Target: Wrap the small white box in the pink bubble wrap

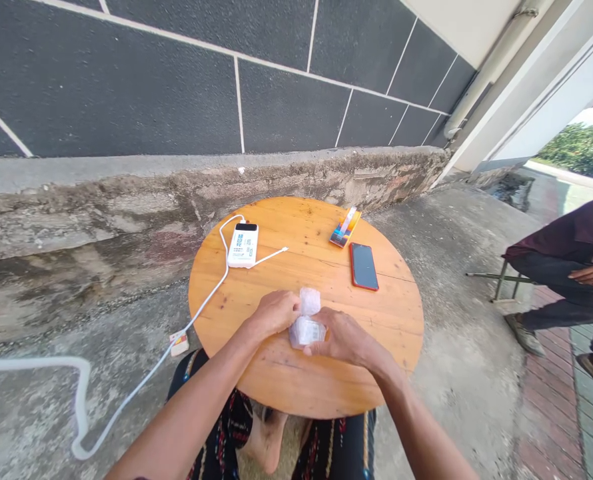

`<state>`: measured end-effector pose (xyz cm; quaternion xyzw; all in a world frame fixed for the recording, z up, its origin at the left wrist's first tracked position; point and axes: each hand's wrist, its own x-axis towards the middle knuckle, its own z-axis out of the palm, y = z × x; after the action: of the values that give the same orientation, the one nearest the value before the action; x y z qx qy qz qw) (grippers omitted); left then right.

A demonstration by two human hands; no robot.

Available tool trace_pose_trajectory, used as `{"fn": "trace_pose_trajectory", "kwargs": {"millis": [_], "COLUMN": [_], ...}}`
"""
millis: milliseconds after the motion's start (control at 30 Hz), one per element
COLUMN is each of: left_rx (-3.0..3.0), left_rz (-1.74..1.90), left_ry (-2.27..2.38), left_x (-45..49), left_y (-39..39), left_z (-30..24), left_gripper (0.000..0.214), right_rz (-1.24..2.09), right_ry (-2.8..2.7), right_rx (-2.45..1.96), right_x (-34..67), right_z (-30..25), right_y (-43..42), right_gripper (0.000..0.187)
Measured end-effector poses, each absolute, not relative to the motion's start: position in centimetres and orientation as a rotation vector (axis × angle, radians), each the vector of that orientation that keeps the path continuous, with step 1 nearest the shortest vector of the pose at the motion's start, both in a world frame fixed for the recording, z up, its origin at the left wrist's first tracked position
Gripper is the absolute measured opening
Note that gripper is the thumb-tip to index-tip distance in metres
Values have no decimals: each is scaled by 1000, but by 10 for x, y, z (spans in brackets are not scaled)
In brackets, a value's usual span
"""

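A small bundle in clear, whitish bubble wrap (307, 332) sits near the front middle of the round table, with a loose flap of the wrap standing up on its far side. My left hand (278, 312) is curled, its fingertips pinching the flap's left edge. From the right, my right hand (345, 339) grips the bundle between thumb and fingers. What lies inside the wrap cannot be made out.
On the wooden table (296, 387) are a white power bank (243, 248) with cables, a red-edged phone (364, 266) and a small colourful box (345, 230). A white cord (141, 395) trails off left. A seated person (566, 267) is at right.
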<state>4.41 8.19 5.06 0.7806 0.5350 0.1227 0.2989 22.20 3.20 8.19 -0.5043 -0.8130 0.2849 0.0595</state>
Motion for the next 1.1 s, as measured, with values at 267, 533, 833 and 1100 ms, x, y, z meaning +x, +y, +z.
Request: {"fn": "trace_pose_trajectory", "kwargs": {"millis": [267,533,833,1100], "left_rx": [2068,1829,1716,1753], "left_rz": [358,831,826,698], "left_ry": [1535,1233,1180,1314], "left_x": [38,36,47,51], "left_y": [82,45,67,64], "left_z": [47,43,38,43], "left_gripper": [12,36,29,38], "right_rz": [1232,1262,521,630], "right_ry": [-2486,-2489,-2111,-1976], "right_rx": [-1458,-1447,-1562,-1396], "right_x": [232,237,230,228], "right_z": [80,78,52,30], "right_y": [70,84,48,40], "right_gripper": [36,41,28,23]}}
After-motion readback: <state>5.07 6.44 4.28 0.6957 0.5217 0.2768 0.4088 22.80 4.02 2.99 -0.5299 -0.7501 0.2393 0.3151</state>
